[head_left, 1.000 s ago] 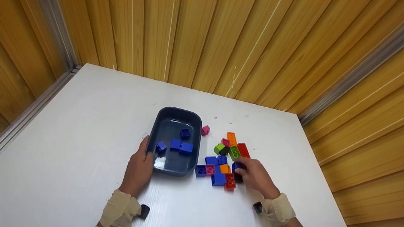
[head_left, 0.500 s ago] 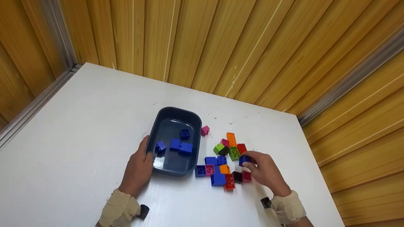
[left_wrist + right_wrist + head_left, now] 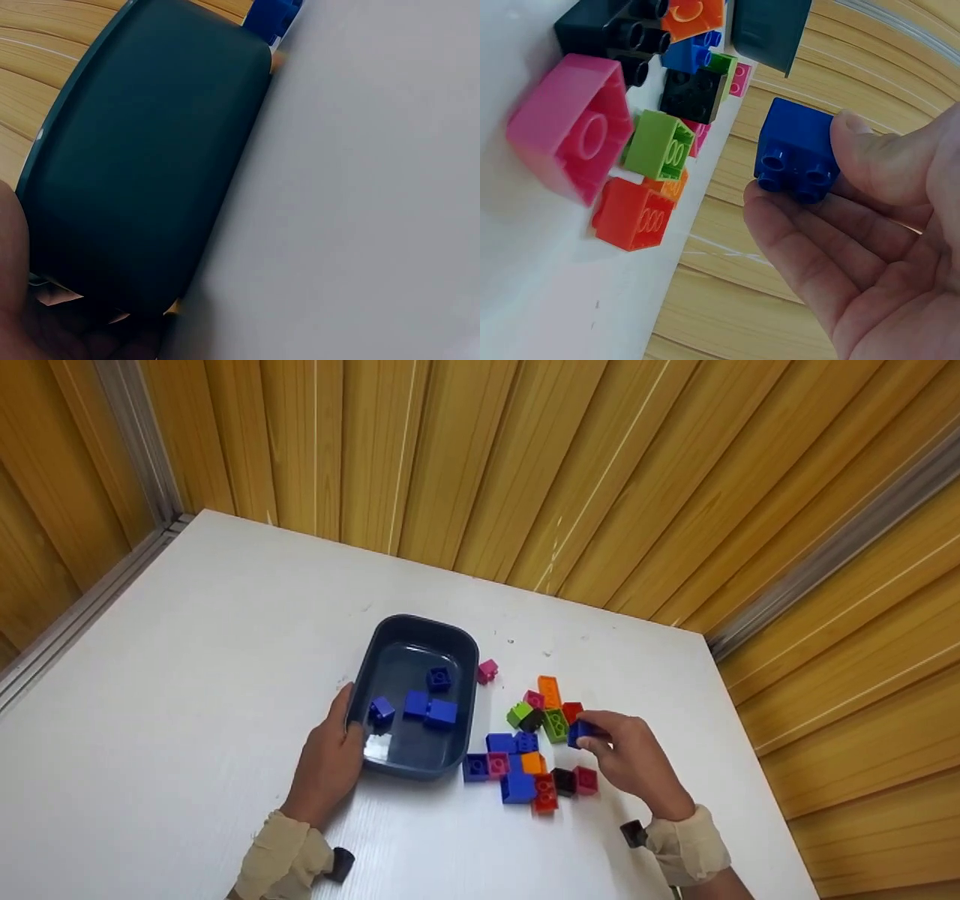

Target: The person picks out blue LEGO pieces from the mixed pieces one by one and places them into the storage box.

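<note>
Right wrist view: the right hand [image 3: 855, 259] pinches a blue brick [image 3: 795, 146], thumb pressed to one side and fingertips to the other, spread only as wide as the brick itself.
Blue brick: smooth, glossy plastic, blocky, with round hollow studs; it is held off the white table [image 3: 150, 697], near a red brick [image 3: 572, 712] and a lime brick [image 3: 556, 725].
Left hand [image 3: 328, 757]: grips the tray [image 3: 409, 656] by its left wall, toward the near corner.
Tray: dark slate blue and shiny, rectangular with rounded corners and raised walls; four small bricks [image 3: 442, 714], all blue, lie apart or touching on its floor.
Loose bricks: scattered right of the tray, among them an orange brick [image 3: 549, 691], a black brick [image 3: 564, 781] and, just beside that, a pink brick [image 3: 586, 781] with a hollow underside.
Wrists: wound in wrinkled beige wraps [image 3: 289, 851].
Table: pale, with faint grain and small marks.
Walls: ribbed, wood-patterned panels [image 3: 480, 457] with grey metal strips at the corners.
</note>
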Demonstrator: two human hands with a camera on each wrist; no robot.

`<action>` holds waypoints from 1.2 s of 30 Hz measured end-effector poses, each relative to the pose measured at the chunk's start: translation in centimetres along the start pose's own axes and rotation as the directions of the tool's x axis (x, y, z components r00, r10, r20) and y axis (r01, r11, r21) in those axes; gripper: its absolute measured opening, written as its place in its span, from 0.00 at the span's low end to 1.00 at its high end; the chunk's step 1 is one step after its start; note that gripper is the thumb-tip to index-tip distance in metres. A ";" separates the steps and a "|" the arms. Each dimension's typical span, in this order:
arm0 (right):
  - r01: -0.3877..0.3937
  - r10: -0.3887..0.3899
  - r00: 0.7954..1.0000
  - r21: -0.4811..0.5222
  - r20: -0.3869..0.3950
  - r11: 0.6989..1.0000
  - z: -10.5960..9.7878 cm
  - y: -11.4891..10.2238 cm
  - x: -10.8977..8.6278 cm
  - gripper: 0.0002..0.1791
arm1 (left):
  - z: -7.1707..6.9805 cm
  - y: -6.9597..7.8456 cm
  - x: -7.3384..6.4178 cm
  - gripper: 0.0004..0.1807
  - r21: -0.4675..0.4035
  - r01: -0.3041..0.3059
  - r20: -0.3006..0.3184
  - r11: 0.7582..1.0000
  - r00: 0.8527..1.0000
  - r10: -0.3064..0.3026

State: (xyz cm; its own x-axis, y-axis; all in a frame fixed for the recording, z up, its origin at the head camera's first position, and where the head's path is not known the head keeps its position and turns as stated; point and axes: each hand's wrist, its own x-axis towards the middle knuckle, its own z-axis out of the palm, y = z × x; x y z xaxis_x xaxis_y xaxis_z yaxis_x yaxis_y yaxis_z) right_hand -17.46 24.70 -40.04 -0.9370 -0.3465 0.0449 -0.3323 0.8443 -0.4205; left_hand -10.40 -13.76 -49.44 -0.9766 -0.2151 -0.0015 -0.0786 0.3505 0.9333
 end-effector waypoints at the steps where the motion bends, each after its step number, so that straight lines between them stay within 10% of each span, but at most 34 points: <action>1: 0.007 -0.007 1.000 -0.003 -0.002 1.000 0.1 -0.1 0.1 0.20 | 0.0 0.0 0.0 0.33 -0.001 0.003 0.000 1.000 1.000 -0.003; 36: 0.222 -0.222 0.975 -0.044 0.019 0.974 0.7 -6.5 4.9 0.19 | 0.2 0.0 0.0 0.34 0.002 0.006 -0.022 1.000 1.000 -0.005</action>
State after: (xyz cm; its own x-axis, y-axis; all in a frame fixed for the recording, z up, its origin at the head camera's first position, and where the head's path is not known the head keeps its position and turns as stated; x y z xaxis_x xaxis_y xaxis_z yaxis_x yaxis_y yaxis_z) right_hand -19.79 17.21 -37.70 -0.8378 -0.5325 0.1201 -0.5367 0.7632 -0.3598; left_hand -10.46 -13.56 -49.48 -0.9714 -0.2373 0.0014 -0.0844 0.3510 0.9326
